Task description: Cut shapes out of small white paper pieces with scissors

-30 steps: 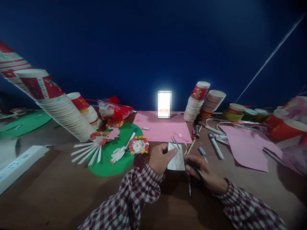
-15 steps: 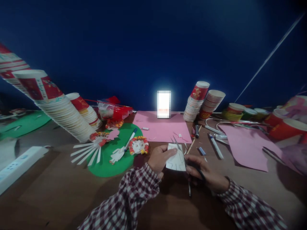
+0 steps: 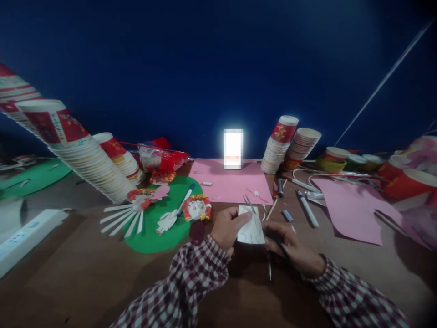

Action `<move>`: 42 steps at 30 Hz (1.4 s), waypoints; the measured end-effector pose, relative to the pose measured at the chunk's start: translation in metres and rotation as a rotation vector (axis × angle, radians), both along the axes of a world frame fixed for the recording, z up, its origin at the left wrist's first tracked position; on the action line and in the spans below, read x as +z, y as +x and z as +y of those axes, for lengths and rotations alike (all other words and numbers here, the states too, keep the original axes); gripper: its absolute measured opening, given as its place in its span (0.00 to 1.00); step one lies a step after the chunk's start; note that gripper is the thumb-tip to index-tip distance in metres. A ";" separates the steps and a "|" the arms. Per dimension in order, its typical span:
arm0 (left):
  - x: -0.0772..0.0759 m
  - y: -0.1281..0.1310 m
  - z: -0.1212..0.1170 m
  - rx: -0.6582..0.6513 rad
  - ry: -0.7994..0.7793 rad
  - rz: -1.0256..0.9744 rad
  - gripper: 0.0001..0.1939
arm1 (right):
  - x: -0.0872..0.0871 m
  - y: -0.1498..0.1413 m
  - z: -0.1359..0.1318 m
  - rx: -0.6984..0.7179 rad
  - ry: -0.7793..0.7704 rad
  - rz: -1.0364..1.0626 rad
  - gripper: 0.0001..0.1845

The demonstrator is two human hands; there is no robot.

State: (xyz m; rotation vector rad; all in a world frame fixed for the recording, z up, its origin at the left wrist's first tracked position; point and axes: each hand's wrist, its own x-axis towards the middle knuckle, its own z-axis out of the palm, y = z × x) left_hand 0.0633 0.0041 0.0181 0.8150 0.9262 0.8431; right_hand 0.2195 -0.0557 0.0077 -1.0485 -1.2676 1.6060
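Observation:
Between thumb and fingers, my left hand (image 3: 227,228) pinches a small white piece of paper (image 3: 251,234) with a figure outlined in dark line. My right hand (image 3: 290,246) is closed round dark-handled scissors (image 3: 284,251), whose blades point away from me at the paper's right side and stick out past its far edge. To the left lies a green paper sheet (image 3: 150,243). On it are a cut-out white figure (image 3: 167,222), a pen (image 3: 186,199) and a round paper face with a red and yellow rim (image 3: 197,208).
A pink sheet (image 3: 232,184) lies ahead below a bright, blurred-out screen (image 3: 233,148). Stacked paper cups (image 3: 85,155) lean at left, with more cups (image 3: 280,143) at right. A marker (image 3: 307,208), another pink sheet (image 3: 355,214) and a power strip (image 3: 29,237) are on the table.
The left thumb and paper have shifted very slightly; the scissors stay at the paper's right side. Nothing else has visibly moved.

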 end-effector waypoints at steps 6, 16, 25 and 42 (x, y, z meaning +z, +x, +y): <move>0.001 -0.001 0.001 -0.010 0.001 0.026 0.21 | -0.001 0.002 -0.001 -0.014 0.003 -0.027 0.18; -0.001 0.000 0.000 0.002 0.005 0.011 0.20 | -0.003 -0.003 -0.002 -0.039 0.035 -0.045 0.18; -0.001 0.000 0.000 0.004 0.003 0.012 0.20 | 0.001 -0.004 -0.004 -0.062 0.078 -0.078 0.17; 0.000 0.002 -0.001 0.007 0.002 0.013 0.21 | -0.002 -0.010 -0.005 -0.130 0.031 -0.027 0.19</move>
